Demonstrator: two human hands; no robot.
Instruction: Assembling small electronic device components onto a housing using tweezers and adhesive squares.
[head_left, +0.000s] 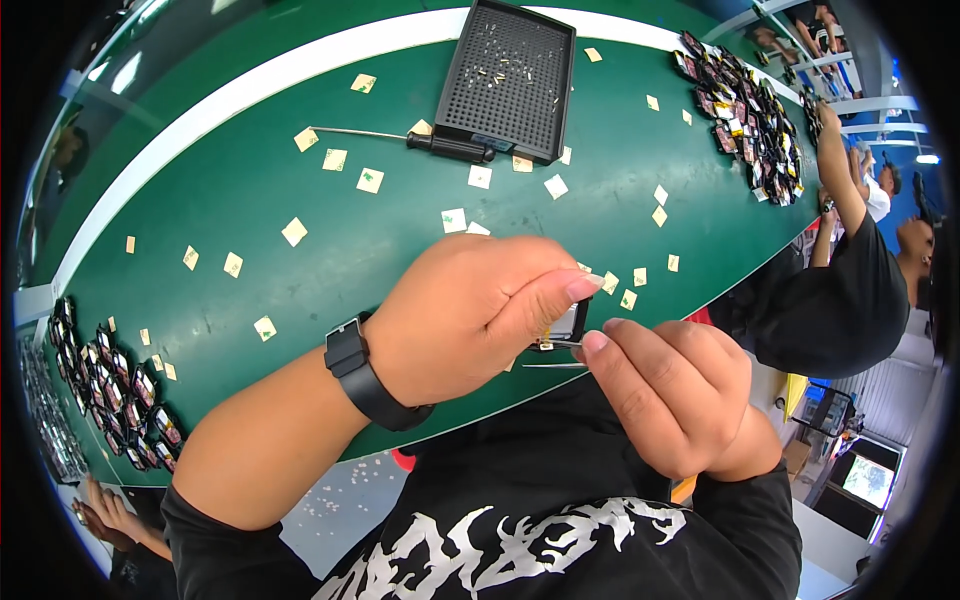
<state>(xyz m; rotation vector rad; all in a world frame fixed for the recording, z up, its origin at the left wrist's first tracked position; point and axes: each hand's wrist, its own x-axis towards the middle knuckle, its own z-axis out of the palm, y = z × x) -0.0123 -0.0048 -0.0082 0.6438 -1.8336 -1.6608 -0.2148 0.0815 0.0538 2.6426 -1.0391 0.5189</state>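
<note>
In the centre of the frame, a little below the middle, the left hand (470,315) is grasping a small dark flat part (568,322) with a shiny edge; the thumb lies over its top and the other fingers are curled under it, so most of the part is hidden. The right hand (675,395) is just beside it, lower and to the right, with its grip clenched on thin metal tweezers (552,365), whose tips point left and meet the underside of the small part. The two hands almost touch at the thumb tips. A black watch (365,375) sits on the left wrist, and both forearms come up from black sleeves at the lower edge. The part is held just above the near edge of the green desk (250,200), not lying on it. Many small pale square stickers (370,180) are scattered over the desk surface. In the upper middle of the frame a black perforated tray (510,80) lies on the desk, and a screwdriver (420,140) with a black handle and a thin shaft lies just beside its lower left edge. A heap of small dark parts (745,115) is in the upper right, and another such heap (120,390) is at the left edge. At the right side another person in a black shirt (840,290) reaches an arm up toward the upper right heap.
</note>
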